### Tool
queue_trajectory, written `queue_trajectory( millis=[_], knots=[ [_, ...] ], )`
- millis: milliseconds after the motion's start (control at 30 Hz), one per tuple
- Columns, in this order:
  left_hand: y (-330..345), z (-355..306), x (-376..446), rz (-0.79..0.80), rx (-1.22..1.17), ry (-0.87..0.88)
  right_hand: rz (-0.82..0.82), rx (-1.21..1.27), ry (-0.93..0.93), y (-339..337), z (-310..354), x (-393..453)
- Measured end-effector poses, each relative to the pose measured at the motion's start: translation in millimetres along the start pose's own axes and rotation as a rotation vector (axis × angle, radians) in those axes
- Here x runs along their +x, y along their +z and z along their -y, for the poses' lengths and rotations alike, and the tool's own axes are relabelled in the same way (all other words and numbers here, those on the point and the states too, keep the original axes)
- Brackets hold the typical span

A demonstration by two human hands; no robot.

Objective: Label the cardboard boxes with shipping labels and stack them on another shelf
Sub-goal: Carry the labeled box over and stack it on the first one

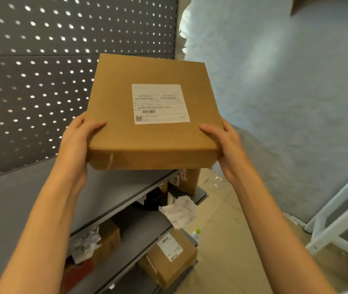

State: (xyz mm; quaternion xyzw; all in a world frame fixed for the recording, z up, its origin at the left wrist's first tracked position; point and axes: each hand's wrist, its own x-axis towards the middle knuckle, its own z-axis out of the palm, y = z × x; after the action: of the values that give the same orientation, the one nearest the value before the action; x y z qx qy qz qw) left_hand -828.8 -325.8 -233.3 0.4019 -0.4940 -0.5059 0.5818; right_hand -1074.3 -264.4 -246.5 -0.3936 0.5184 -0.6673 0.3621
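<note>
- Brown cardboard box, flat and roughly square, is held in the air above the grey shelf, its broad face tilted up toward the camera and its far edge toward the pegboard.
- No clear long axis; its thin side faces the person.
- White label sits on the top face, right of centre, square to the edges, and reads upright from the person's side.
- Label carries printed rows of characters, too blurred to read, a barcode, and a QR code at its lower left.
- Left hand clasps the near left corner, thumb on top, fingers hidden under the box.
- Right hand clasps the near right corner the same way.
- Lower shelves hold smaller boxes, one labelled, and loose papers.
</note>
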Motion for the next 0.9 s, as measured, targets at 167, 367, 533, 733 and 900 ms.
queue_trajectory(
  millis=[167, 367, 533, 733, 900],
  knots=[
    [29.8, 5.1, 17.5, -0.018, 0.018, 0.001, 0.008, 0.005, -0.003, -18.5, -0.3, 37.8],
    [64.9, 7.8, 34.8, -0.125, 0.055, 0.016, 0.117, 0.045, 0.009, -36.5, 1.2, 88.4],
    [99.9, 12.2, 37.8, -0.265, 0.070, 0.043, 0.261, 0.069, 0.033, -53.0, 10.1, 135.1],
    [140.5, 10.0, 42.0, -0.436, 0.087, 0.068, 0.420, 0.098, 0.071, -62.5, 21.9, 191.3],
    [163.0, 7.1, 49.6, -0.516, 0.106, 0.075, 0.522, 0.104, 0.106, -66.5, 26.1, 222.6]
  ],
)
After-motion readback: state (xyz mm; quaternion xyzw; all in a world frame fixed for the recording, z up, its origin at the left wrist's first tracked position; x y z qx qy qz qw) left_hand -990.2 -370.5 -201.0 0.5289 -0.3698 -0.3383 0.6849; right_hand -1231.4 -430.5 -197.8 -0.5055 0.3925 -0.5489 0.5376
